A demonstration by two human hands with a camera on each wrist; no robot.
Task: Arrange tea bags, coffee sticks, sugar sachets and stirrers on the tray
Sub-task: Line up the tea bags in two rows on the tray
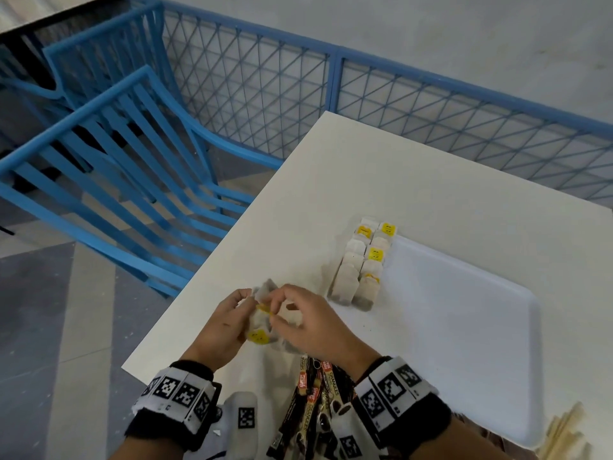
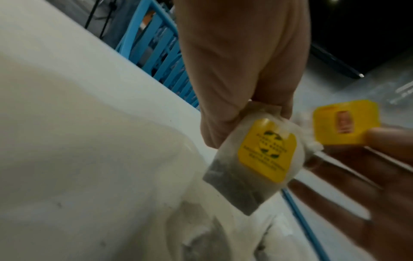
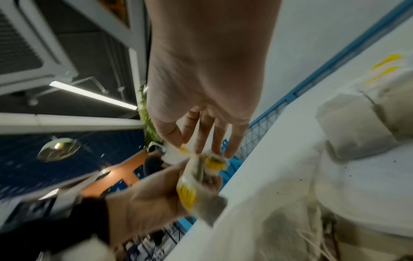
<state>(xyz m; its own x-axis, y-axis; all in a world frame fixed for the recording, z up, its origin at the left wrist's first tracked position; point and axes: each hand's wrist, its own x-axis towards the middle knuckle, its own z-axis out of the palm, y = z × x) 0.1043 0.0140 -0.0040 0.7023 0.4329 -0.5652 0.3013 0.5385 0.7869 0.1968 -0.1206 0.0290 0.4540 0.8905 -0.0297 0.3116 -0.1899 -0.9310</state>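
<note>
Over the table's near left part, my left hand grips a small bunch of tea bags with yellow tags. The left wrist view shows one tea bag held by its top edge in that hand. My right hand pinches a loose yellow tag of the bunch; its fingertips meet the bags above my left hand. Two rows of tea bags stand along the left edge of the white tray. Coffee sticks lie under my right wrist.
Wooden stirrers lie at the tray's near right corner. The white table's left edge runs close to my left hand. Blue chairs and a blue mesh fence stand beyond the table.
</note>
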